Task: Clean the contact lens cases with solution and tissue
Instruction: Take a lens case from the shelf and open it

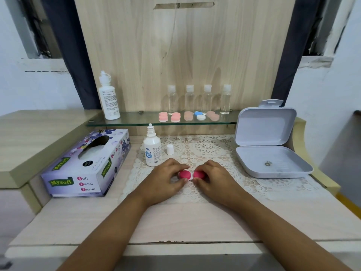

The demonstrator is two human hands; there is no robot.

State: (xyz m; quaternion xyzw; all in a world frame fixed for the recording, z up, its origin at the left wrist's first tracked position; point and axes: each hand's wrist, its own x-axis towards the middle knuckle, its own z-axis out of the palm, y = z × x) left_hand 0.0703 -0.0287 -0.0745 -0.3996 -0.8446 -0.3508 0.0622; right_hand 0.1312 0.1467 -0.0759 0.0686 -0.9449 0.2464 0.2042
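Observation:
A contact lens case (191, 175) with two bright pink caps and a white body lies on the lace mat (214, 153). My left hand (168, 178) grips its left cap with fingers and thumb curled round it. My right hand (212, 178) grips the right cap the same way. An uncapped white solution bottle (152, 148) stands just behind my left hand, with its small white cap (170, 149) upright beside it. A purple tissue box (88, 165) lies to the left.
A glass shelf (136, 122) at the back carries several pale pink lens cases (175, 116), a blue-and-white one (199, 116), several clear bottles (208, 98) and a tall white bottle (108, 96). An open grey plastic box (271, 149) sits at the right.

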